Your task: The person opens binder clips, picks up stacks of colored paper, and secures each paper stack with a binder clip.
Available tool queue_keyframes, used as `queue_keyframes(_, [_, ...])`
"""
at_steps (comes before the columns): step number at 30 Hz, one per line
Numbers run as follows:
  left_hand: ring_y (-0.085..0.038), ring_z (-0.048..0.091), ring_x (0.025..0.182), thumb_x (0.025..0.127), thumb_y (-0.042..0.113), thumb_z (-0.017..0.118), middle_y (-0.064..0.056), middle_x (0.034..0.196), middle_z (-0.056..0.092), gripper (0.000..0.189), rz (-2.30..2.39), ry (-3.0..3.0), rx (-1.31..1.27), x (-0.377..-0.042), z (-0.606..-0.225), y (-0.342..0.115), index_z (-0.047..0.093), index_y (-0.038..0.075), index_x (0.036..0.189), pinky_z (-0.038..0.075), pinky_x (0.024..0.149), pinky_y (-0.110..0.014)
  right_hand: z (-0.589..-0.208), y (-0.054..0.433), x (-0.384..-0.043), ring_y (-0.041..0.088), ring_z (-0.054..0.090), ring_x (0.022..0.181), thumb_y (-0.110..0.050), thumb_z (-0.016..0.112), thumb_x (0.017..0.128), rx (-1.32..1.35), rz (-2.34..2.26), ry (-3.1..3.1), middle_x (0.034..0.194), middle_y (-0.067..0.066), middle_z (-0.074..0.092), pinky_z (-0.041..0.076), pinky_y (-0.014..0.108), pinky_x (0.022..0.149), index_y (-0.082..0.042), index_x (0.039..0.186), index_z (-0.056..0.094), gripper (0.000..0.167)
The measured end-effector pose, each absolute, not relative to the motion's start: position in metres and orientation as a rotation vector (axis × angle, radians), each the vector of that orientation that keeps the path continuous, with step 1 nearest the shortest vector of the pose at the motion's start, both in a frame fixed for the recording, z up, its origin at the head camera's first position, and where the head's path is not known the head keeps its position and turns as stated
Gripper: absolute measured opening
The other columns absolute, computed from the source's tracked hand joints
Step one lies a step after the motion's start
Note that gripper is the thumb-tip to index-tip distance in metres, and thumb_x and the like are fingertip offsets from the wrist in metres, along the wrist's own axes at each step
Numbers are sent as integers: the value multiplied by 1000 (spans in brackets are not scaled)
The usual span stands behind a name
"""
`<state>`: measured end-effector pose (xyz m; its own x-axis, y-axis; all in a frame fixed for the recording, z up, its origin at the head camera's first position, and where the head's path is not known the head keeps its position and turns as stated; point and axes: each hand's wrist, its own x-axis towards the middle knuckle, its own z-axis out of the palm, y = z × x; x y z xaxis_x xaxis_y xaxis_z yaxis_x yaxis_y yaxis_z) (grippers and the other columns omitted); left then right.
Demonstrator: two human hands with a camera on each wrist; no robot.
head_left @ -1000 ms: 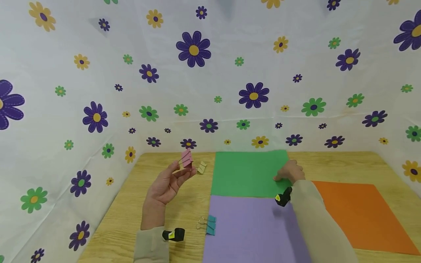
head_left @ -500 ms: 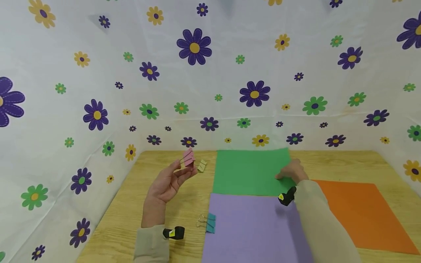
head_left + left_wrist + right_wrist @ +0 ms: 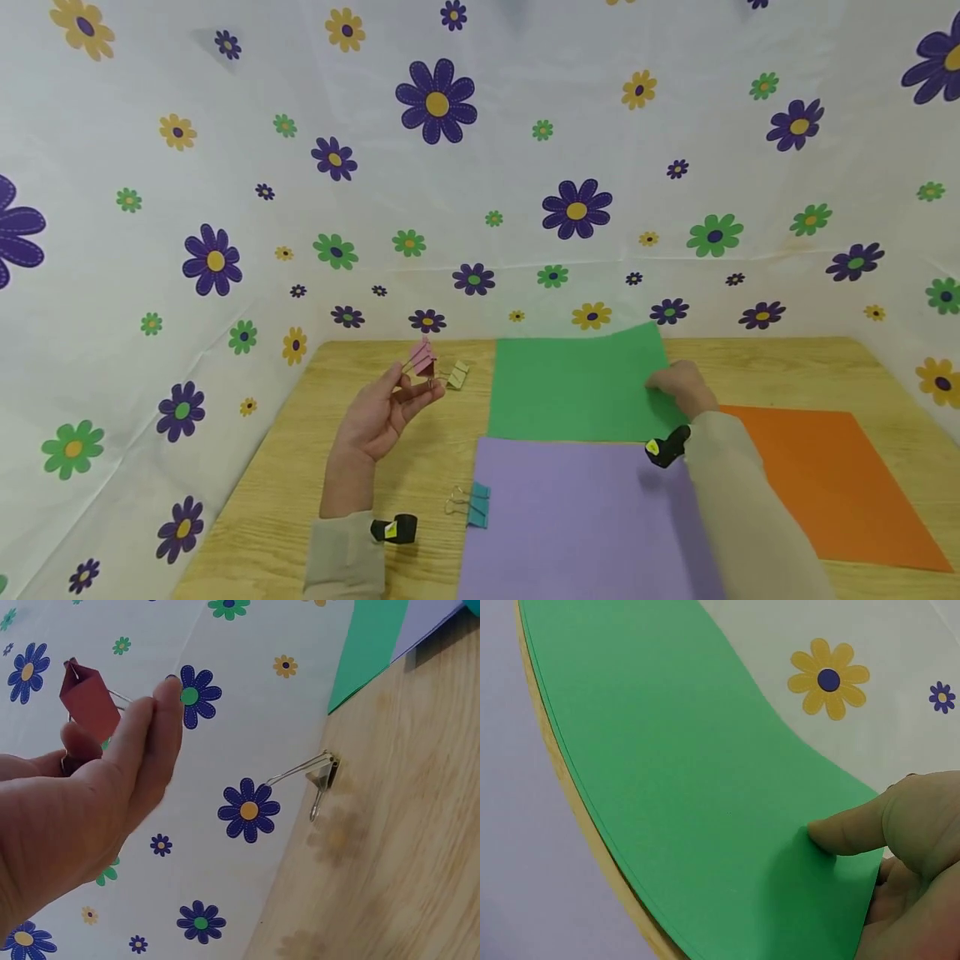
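Up off the table, my left hand [image 3: 378, 423] holds a pink binder clip [image 3: 422, 357] by its wire handles, between thumb and fingers. The left wrist view shows the same clip [image 3: 91, 703] with its body pointing away from the palm. My right hand [image 3: 684, 389] pinches the right edge of a green sheet of paper [image 3: 573, 387], thumb on top and fingers beneath. In the right wrist view the green sheet [image 3: 682, 765] bends upward toward the thumb. Its far right corner is raised, while its left side lies on the table.
A purple sheet [image 3: 585, 521] lies in front of the green one, with a teal binder clip [image 3: 478, 505] at its left edge. A yellow binder clip [image 3: 458, 375] stands behind the left hand. An orange sheet [image 3: 836, 483] lies right, partly behind the right forearm. Flowered cloth [image 3: 510, 167] walls the back.
My right hand has moved slightly right and lifted the green sheet's far right corner higher. The left hand keeps the pink clip, which has tilted a little.
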<state>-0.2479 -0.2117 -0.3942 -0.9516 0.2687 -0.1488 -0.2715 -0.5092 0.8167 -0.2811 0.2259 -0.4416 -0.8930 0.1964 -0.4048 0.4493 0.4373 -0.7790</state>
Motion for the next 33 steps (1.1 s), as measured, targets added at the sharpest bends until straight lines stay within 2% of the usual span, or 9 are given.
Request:
queue_keyframes(4, [-27, 62, 111, 109, 31, 30, -20, 121, 48, 37, 2487, 1338, -101, -250, -396, -209, 44, 7, 84, 42, 107, -38, -441, 233, -284, 41, 44, 114, -10, 54, 90, 547, -1474, 2375, 134, 33, 40, 40, 56, 105, 21, 142, 26, 67])
queue_keyframes(10, [-28, 47, 120, 109, 36, 27, -18, 122, 38, 38, 2518, 1303, -239, -251, -400, -210, 44, 12, 84, 42, 108, -34, -434, 240, -288, 47, 39, 128, -7, 51, 94, 491, -1483, 2344, 145, 37, 31, 35, 57, 110, 19, 146, 20, 65])
queue_keyframes(15, [-30, 34, 127, 109, 36, 31, -17, 122, 30, 32, 2556, 1249, -276, -251, -400, -209, 43, 11, 93, 37, 111, -34, -432, 246, -292, 45, 46, 122, -6, 48, 97, 429, -1423, 2382, 141, 39, 36, 42, 55, 105, 21, 145, 23, 60])
queue_keyframes(21, [-26, 39, 120, 108, 30, 41, -14, 118, 34, 23, 2546, 1292, -271, -251, -398, -207, 51, 10, 103, 37, 112, -34, -427, 246, -292, 34, 56, 103, -6, 49, 98, 374, -1475, 2416, 132, 34, 46, 52, 48, 92, 16, 147, 26, 58])
queue_keyframes(27, [-24, 52, 113, 106, 15, 46, -11, 119, 41, 12, 2608, 1256, -292, -253, -396, -207, 55, 8, 108, 37, 111, -32, -417, 245, -287, 26, 54, 95, -11, 48, 102, 399, -1567, 2365, 131, 29, 46, 53, 35, 78, 10, 152, 20, 61])
queue_keyframes(33, [-24, 61, 111, 101, 6, 55, -12, 115, 50, 10, 2748, 962, -425, -253, -395, -210, 58, 3, 110, 42, 107, -30, -417, 248, -274, 18, 58, 86, -15, 49, 103, 368, -1675, 2335, 122, 24, 52, 54, 31, 72, 12, 149, 27, 58])
